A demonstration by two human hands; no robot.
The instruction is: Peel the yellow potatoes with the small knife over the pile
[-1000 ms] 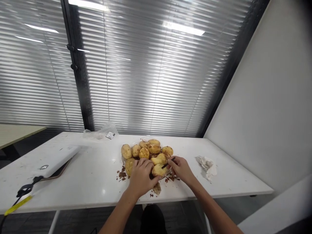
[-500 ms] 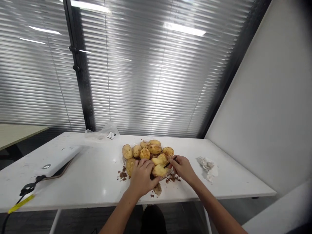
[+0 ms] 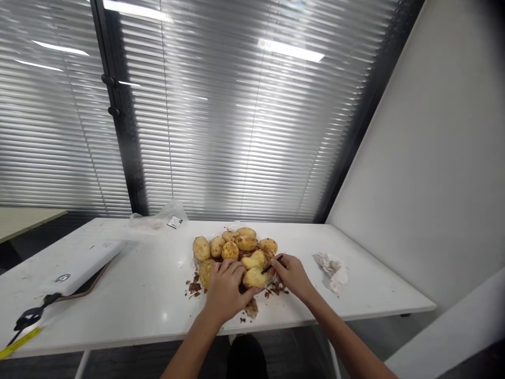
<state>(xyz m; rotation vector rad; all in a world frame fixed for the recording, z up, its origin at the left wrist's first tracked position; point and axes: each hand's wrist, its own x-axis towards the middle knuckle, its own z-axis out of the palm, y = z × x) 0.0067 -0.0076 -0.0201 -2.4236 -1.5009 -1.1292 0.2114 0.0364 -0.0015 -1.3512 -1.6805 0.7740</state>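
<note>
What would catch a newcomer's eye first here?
The heap of yellow potatoes mid-table, dark scraps around it. At its near side, the left hand rests against one potato while the right holds a thin dark tool to it.

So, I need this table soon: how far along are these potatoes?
The pale-yellow potato at the pile's back left looks done. In hand is the yellow potato touched by the left hand and a thin black tool in the right hand. The round, brown-specked potato probably needs work; brown scraps litter the white table.
</note>
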